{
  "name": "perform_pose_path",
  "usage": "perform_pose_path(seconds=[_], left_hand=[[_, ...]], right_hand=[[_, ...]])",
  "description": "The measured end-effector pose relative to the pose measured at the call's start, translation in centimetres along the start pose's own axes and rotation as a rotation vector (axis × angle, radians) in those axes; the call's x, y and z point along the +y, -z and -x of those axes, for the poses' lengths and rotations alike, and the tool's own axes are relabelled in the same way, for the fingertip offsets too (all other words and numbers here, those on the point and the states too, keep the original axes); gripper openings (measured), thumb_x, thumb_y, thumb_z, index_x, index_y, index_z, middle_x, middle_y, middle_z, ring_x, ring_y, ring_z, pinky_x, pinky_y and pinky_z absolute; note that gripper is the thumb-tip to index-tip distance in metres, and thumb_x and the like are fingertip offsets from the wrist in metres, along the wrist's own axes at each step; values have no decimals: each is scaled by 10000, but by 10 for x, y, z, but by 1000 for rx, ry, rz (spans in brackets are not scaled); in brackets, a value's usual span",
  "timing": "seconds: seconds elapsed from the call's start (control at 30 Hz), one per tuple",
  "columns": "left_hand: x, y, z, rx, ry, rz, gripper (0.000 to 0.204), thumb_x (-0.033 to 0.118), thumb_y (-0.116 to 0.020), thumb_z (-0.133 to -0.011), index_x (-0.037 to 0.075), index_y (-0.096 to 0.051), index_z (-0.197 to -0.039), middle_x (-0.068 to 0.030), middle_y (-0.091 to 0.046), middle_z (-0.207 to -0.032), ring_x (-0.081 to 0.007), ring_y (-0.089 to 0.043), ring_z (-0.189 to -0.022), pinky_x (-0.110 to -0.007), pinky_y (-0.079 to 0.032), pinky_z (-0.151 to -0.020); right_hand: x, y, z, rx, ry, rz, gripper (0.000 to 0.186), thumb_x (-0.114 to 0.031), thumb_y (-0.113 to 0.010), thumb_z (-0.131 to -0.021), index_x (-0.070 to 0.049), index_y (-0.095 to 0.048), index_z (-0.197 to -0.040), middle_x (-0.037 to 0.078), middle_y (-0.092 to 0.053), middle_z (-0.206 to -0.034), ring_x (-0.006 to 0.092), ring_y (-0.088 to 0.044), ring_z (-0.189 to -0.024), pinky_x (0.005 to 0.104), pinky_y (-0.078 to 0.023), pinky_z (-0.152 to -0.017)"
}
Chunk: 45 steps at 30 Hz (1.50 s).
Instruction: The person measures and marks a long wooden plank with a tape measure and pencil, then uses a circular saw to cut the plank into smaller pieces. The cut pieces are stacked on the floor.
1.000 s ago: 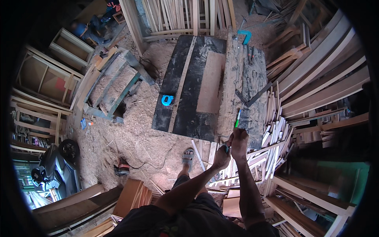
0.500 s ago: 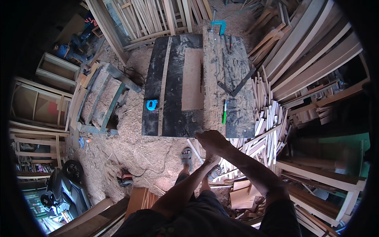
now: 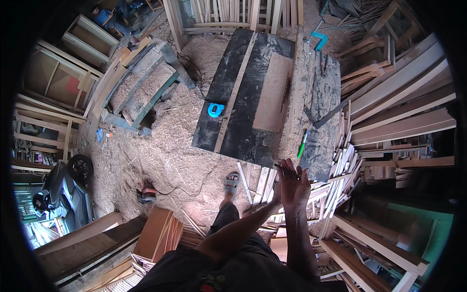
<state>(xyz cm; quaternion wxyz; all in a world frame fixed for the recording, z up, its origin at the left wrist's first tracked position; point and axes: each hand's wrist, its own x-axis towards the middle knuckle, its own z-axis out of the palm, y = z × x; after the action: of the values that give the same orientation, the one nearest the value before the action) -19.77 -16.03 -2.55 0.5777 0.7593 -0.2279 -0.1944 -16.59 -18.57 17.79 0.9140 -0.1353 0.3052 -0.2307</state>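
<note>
My right hand (image 3: 295,185) and my left hand (image 3: 278,191) are pressed together just off the near edge of the black worktable (image 3: 228,121). A thin dark stick (image 3: 283,168) pokes out to the left from the right hand's fingertips. The left hand is mostly hidden behind the right one. A green pen (image 3: 302,143) lies loose on the rough grey strip of the table, just beyond the hands. A blue tape measure (image 3: 215,109) sits on the table's left part, and a brown board (image 3: 272,92) lies flat in its middle.
A metal square (image 3: 327,116) and a teal clamp (image 3: 318,40) lie on the table's right strip. Stacks of wooden slats (image 3: 389,121) crowd the right side. Sawdust covers the floor (image 3: 160,160); a sandalled foot (image 3: 231,184), a power tool (image 3: 145,193) and a green frame (image 3: 146,97) are there.
The right hand held the green pen over the table; the pen now lies on it. Both hands have come back together at the table's near edge.
</note>
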Motion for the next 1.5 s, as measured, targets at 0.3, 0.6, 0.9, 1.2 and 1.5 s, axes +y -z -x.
perform_pose_path(seconds=[0.3, 0.6, 0.9, 1.2, 1.5], left_hand=[[35, 7, -15, 27, 224, -86, 414, 408, -646, -1002, 2, -578, -1048, -280, -726, -869, -461, -730, -795, -572, -559, -724], [69, 28, -19, 61, 371, -32, 342, 279, -584, -1015, -33, -584, -1157, -299, -726, -840, -517, -716, -805, -606, -558, -706], [82, 48, -18, -32, 337, 32, 307, 240, -676, -996, -14, -599, -1151, -274, -730, -916, -461, -721, -871, -571, -542, -713], [7, 128, -107, 535, 255, 782, 360, 354, -701, -1027, 100, -600, -792, 17, -500, -625, -90, -493, -523, -275, -409, -482], [3, 99, -167, 626, 393, 1295, 457, 367, -615, -1035, 153, -427, -677, 25, -346, -554, -101, -318, -440, -284, -229, -409]], right_hand=[[-46, 16, -28, -167, 6, 1284, 186, -252, -590, -1101, -69, -576, -1133, 14, -478, -653, 167, -448, -471, 389, -437, -485], [-80, 0, -50, -767, 487, 2319, 163, -226, -729, -941, -96, -631, -951, 135, -707, -830, 379, -722, -804, 504, -580, -719], [-90, -6, -63, -919, 425, 2291, 107, -177, -742, -894, -109, -660, -886, 110, -705, -760, 331, -739, -762, 470, -594, -670], [-86, -5, -63, -830, 492, 2252, 160, -172, -783, -878, -95, -667, -800, 138, -699, -709, 351, -720, -653, 467, -569, -584], [-86, -9, -61, -801, 420, 2286, 157, -176, -796, -882, -92, -678, -820, 138, -709, -746, 368, -724, -699, 480, -569, -605]])
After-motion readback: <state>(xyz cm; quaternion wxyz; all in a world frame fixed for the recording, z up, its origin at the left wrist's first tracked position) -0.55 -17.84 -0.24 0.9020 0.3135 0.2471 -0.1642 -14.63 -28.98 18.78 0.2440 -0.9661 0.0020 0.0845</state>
